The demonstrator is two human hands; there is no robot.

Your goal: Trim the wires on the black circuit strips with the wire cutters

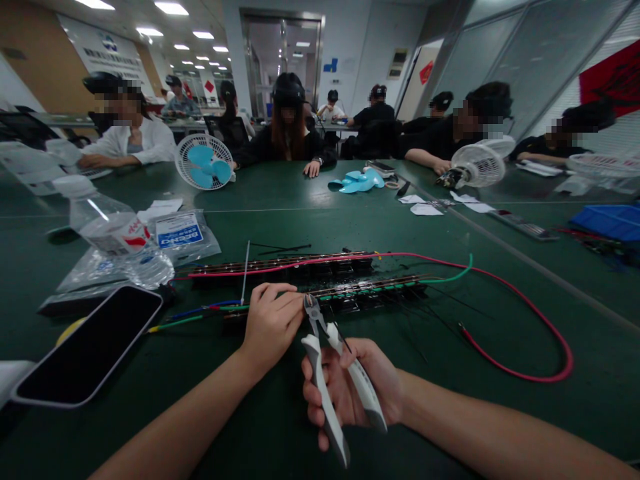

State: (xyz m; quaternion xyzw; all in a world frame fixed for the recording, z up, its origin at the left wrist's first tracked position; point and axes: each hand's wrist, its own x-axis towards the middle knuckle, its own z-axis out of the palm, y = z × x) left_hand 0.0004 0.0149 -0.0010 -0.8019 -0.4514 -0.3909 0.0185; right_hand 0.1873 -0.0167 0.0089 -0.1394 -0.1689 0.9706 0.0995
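Note:
My right hand (387, 383) is wrapped round the grey and white handles of cutting pliers (313, 313), which are slightly spread. The pliers' jaws are against the near black slotted strip (370, 291), just beside my left fingertips. My left hand (273, 320) lies over this strip with its fingers bent and together, gripping it; the fingertips' far side is hidden. A green wire (457, 272) runs along the near strip. Behind it lies a second dark strip (330, 264) with a thick red cable (530, 307) along it, curling round to the right. A thin white cable tie (245, 273) stands up left of my hand.
A phone (90, 347), a plastic bottle (117, 230) and a plastic bag (200, 233) are on the left. Loose black cable ties (280, 249) lie behind the strips. Across the table are a fan (204, 162), blue fan blades (357, 181) and several seated people.

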